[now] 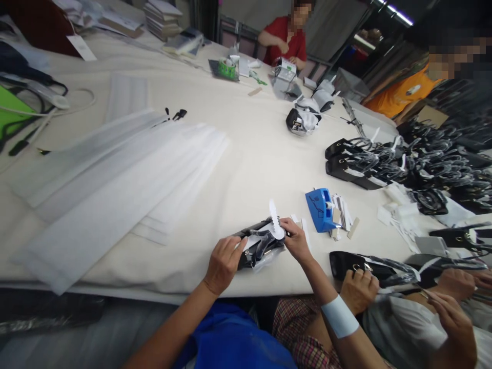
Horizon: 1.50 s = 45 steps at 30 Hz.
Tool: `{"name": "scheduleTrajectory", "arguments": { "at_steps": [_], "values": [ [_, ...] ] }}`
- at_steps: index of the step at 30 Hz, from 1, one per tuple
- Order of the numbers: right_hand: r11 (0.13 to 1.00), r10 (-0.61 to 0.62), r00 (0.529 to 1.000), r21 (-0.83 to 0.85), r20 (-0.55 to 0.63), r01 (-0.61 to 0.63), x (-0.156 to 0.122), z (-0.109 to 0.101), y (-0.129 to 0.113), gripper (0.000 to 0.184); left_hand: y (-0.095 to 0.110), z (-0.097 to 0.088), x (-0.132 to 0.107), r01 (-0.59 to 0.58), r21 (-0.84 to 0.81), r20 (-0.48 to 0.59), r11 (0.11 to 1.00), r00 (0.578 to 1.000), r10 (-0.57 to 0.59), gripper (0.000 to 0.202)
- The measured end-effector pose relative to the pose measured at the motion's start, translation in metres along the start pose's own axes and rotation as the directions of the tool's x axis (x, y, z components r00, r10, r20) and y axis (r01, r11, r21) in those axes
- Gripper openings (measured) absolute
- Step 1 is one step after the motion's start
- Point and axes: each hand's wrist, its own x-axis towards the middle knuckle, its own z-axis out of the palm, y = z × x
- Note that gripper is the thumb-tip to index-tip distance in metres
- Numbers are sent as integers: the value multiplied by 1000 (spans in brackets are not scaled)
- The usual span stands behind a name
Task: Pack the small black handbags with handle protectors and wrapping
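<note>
A small black handbag [253,250] lies on the pale table in front of me, with clear plastic about its handles. My left hand [226,260] is closed on the bag's left end, thumb along its top edge. At the other end, my right hand [295,239] grips the upper corner with bent fingers. Beside those fingers a white toothed strip [274,220] stands up from the bag. The bag's underside and some of my fingertips are hidden. Just right of my right hand sits a blue tape dispenser [320,209].
White foam sheets [115,189] spread across the left of the table [253,164]. Rows of black handbags [357,164] crowd the right. A co-worker's hand [360,291] touches another black bag [346,264] close by. Across the table sits a person in red [274,38].
</note>
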Motion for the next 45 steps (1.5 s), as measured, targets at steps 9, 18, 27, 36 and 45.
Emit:
{"name": "scheduleTrajectory", "arguments": {
  "at_steps": [9,18,27,36,45],
  "values": [
    [994,-46,997,-101,-64,39,6,5,2,21,-18,16,0,-70,80,36,994,997,67,36],
    [944,-203,977,-280,-67,176,6,6,14,29,-23,20,4,-162,116,-73,980,983,171,34],
    [922,-166,980,-335,114,195,34,0,-2,30,-31,15,17,-196,134,-52,971,978,204,30],
    [884,-79,939,-412,335,222,56,-7,-14,33,-28,7,32,-148,239,54,960,989,139,22],
    [872,-121,867,-366,483,326,60,-22,-12,33,-28,2,40,-188,217,157,958,975,156,22]
  ]
}}
